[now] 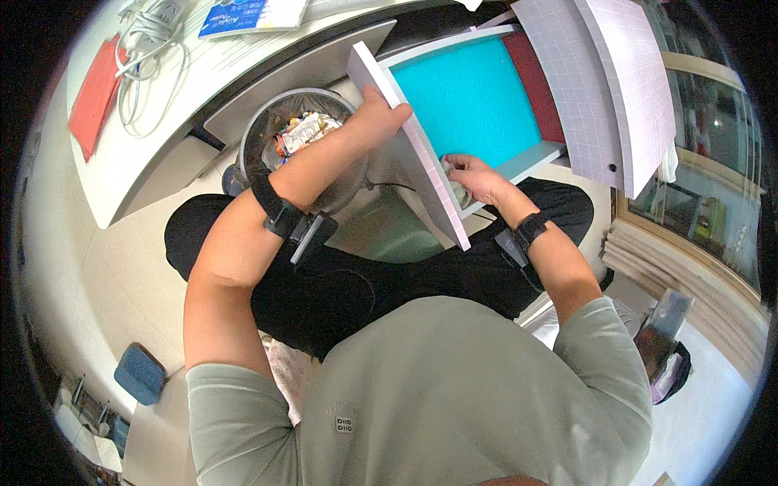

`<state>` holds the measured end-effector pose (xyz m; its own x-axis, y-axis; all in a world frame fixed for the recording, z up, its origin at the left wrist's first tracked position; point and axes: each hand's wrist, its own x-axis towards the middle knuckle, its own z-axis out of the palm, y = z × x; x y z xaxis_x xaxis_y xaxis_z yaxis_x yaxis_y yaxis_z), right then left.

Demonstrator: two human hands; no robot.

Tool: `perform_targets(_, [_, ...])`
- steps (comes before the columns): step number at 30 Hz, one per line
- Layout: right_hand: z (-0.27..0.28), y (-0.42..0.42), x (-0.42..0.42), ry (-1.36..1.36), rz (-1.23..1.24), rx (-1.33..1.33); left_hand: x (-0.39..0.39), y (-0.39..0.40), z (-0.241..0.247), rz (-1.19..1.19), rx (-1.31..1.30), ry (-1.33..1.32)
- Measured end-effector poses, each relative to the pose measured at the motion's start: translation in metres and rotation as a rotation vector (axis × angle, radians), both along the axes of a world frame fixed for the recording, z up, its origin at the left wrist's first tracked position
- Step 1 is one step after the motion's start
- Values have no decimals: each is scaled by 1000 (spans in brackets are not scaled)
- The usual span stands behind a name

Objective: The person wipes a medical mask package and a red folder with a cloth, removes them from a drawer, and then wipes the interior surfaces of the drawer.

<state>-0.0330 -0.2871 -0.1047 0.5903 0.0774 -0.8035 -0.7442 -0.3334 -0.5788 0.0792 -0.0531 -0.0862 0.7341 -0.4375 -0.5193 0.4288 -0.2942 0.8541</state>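
Before me a drawer is pulled out, its bottom a bright turquoise surface with a dark red strip at the back. My left hand grips the top edge of its front panel, the thumb on the inner side. At the near inside corner, my right hand holds a crumpled pale cloth against the drawer. Part of the cloth is hidden by the fingers. Under my left forearm stands a round trash bin with a dark liner; wrappers lie inside it.
A white desk holds a red folder, a bundled white cable and a blue-and-white packet. The drawer's cabinet rises at the right, near a glass door. A blue cushioned object sits at lower left.
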Motion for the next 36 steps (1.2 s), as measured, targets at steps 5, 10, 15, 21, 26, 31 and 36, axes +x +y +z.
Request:
perform_targets(5, [-29, -41, 61, -518, 454, -615, 3, 0, -33, 44, -31, 5])
perform_targets(10, [-68, -63, 123, -816, 300, -779, -1, 8, -6, 3, -145, 215])
perform_targets(15, [-47, 20, 159, -934, 383, -469, -1, 15, 0, 33, -176, 300])
perform_targets(21, [-41, 70, 148, -194, -279, 456, 1, 15, -5, 69, -142, 299])
perform_targets(26, [13, 73, 142, -312, -389, 529, -4, 17, 4, 101, -194, 353])
perform_targets(31, [29, 95, 143, -607, -36, 64, -8, 15, 2, 177, -277, 461])
perform_targets(36, [16, 93, 152, -912, 426, -247, -10, 14, 4, 164, -271, 501])
